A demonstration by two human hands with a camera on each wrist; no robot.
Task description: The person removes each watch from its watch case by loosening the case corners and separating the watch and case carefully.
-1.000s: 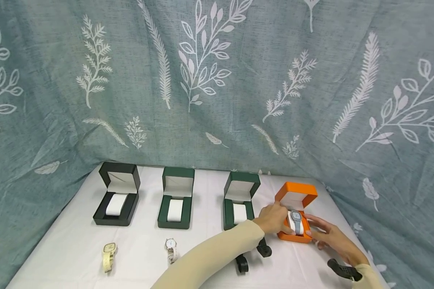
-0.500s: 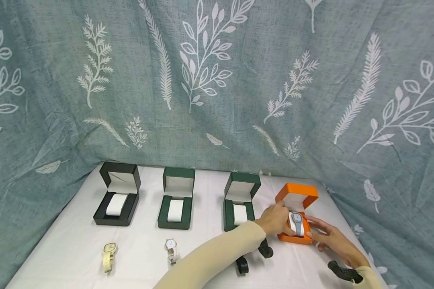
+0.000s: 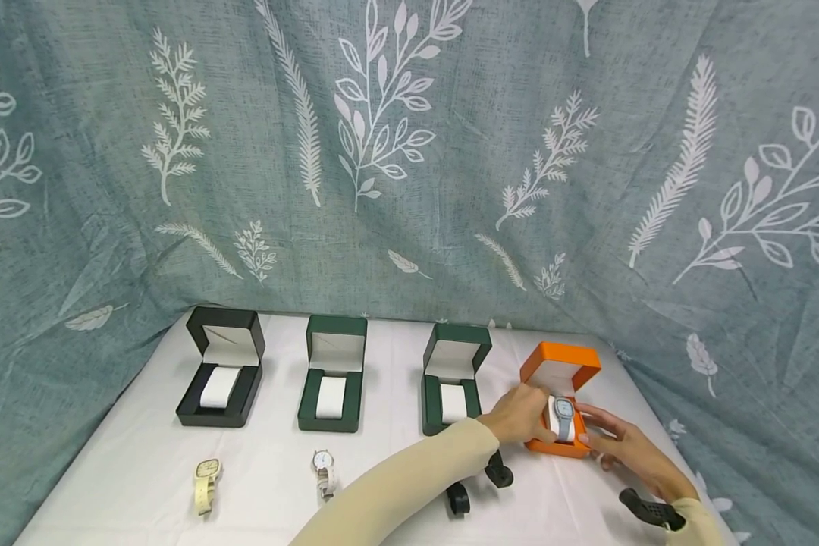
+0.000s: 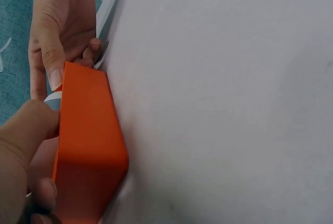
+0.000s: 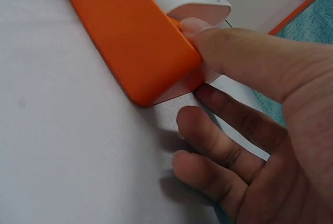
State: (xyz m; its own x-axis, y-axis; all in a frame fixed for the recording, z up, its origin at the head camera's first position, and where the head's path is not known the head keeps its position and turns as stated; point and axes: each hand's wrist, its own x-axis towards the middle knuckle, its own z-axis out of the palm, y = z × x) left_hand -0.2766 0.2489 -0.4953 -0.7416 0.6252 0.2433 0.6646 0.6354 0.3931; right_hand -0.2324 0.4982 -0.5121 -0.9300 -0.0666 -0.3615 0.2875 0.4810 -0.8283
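Note:
An orange watch box stands with its lid raised at the right of the table. Inside it, a watch with a grey-blue strap is wrapped round a white cushion. My left hand grips the box's left side, its thumb reaching over the edge beside the cushion and other fingers along the outside. On the opposite side my right hand pinches the wall, thumb on the upper edge and index finger against the outer face. Its remaining fingers are spread below, apart from the box, in the right wrist view.
A black box and two green boxes stand open in a row, each holding a white cushion. In front lie a yellow watch, a white-strapped watch and a black watch. A patterned curtain hangs behind.
The orange box and both hands stay nearly in place. The watch on its cushion has shifted very slightly up and to the right, and my left fingers have drawn in a little.

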